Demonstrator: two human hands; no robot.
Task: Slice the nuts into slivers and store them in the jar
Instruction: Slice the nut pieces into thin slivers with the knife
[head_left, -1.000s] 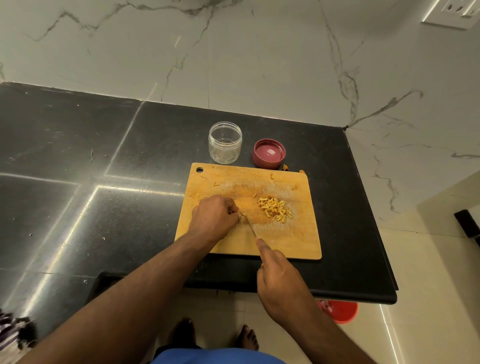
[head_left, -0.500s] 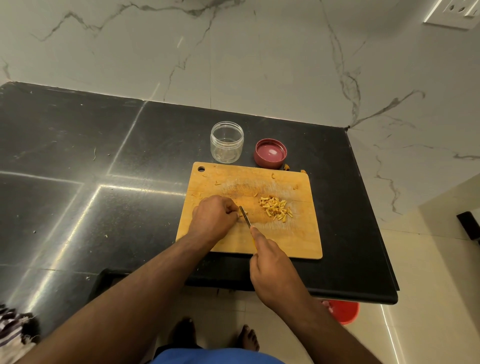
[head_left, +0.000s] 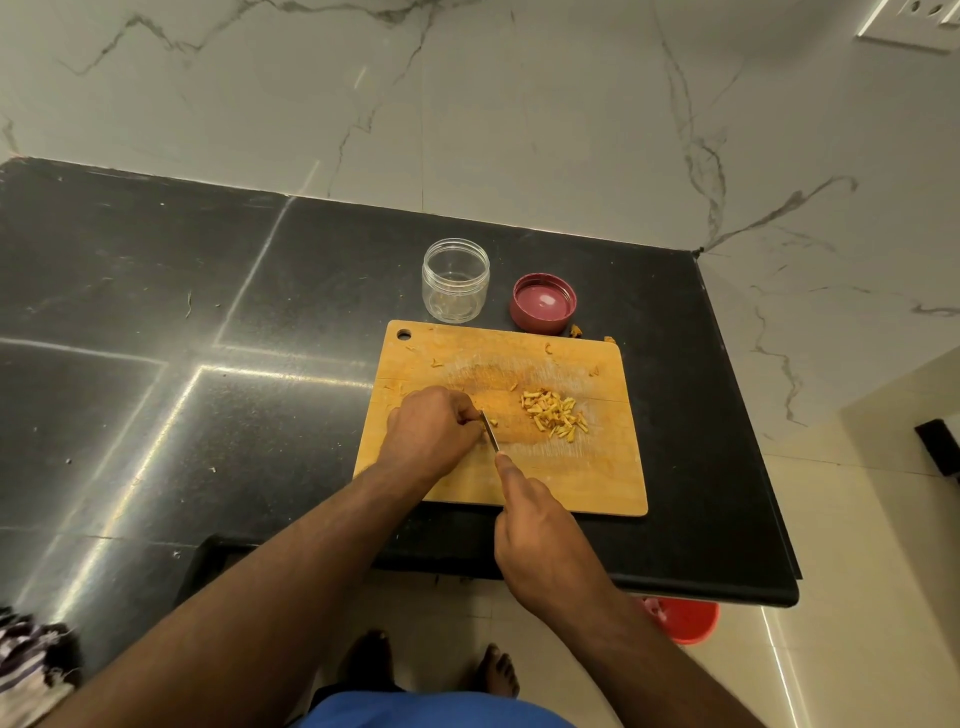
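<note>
Wooden rectangular cutting board is bearing the work: the left hand is pinching what seems a nut at its centre while the right hand, fingers curled round the small steel knife, is advancing the blade since a second ago, adding to the pale sliver pile right of centre, with the clear empty plastic jar waiting just beyond its far edge.

The bench was glossy black, flecked with pale specks and crossed by thin light seams. On it lay a honey-yellow wooden cutting board, whitened with scratches at its middle. A heap of pale yellow nut slivers sat on the board, right of centre. Just beyond the board stood a clear, colourless jar, and right of the jar a dusky pink-red lid. The wall behind was white marble with grey veins. Below the bench edge were cream floor tiles, an orange-red bucket and blue cloth.
</note>
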